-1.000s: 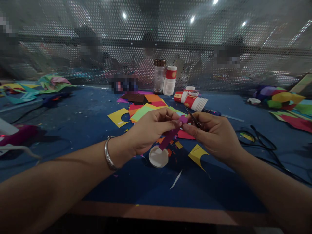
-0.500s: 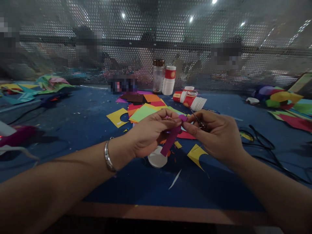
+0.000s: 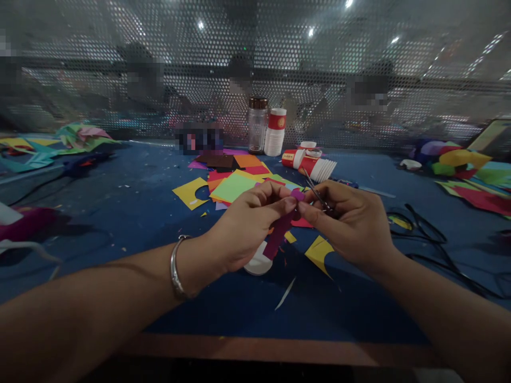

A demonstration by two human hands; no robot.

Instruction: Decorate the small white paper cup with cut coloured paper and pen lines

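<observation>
A grey perforated metal screen [image 3: 191,48] stands at twelve o'clock, beyond a broad blue surface [image 3: 120,213]. Taking the meeting point of the person's hands as the clock's centre, an overlapping spread of green, red, orange and dark brown paper sheets [image 3: 235,183] lies at ten. The right hand [image 3: 353,218] reaches in from four and the left hand [image 3: 247,229] from eight, a silver metal bracelet [image 3: 174,274] on its wrist. A looped black cable [image 3: 435,234] trails between three and four. A clear bottle with a brown lid [image 3: 257,127] stands at eleven, just beside an upright stack of red and white paper cups [image 3: 274,141]; more red and white cups [image 3: 293,158] lie tipped towards twelve. A curved-cut yellow paper piece [image 3: 317,252] lies at five.

At the centre is a narrow purple paper strip [image 3: 277,239], its lower end hanging towards seven, in front of a round white piece [image 3: 255,266]. The left fingers pinch its top; the right fingertips press together at its edge, while that hand also holds dark metal scissors [image 3: 315,189], tips towards eleven. A thin white sliver [image 3: 285,293] lies at six.
</observation>
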